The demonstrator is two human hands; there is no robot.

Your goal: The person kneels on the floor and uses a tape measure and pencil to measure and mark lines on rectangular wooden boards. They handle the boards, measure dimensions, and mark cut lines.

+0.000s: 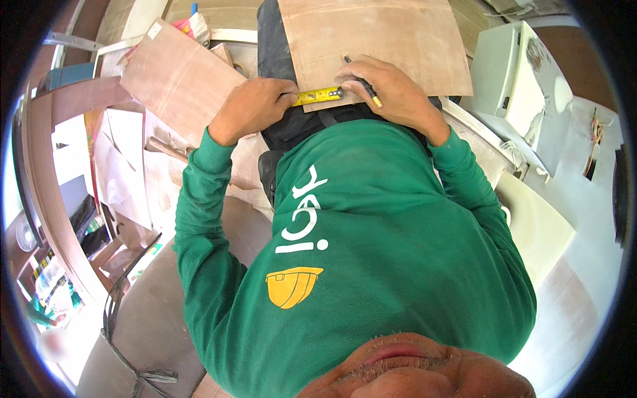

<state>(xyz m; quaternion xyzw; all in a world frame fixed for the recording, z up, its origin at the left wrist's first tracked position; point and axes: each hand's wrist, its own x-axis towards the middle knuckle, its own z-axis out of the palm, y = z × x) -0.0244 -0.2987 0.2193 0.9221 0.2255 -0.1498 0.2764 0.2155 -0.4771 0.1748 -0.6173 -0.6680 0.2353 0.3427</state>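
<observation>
A light brown plywood sheet [378,36] rests across my dark-trousered lap. Along its near edge lies the yellow blade of a tape measure [317,97], a short length pulled out. My left hand [257,105] is closed round the tape's left end; its case is hidden by the fingers. At the other end, the fingertips of my right hand [393,89] are against or very near the dark end of the blade. That hand also grips a black pencil [366,87], slanted between the fingers, its tip over the plywood.
A second plywood piece [179,76] lies to the left, tilted. At right stands a white box-like cabinet [511,73] with a worn patch. A padded brown seat [156,318] is at lower left. Far left, part of another person's green sleeve [40,317] shows.
</observation>
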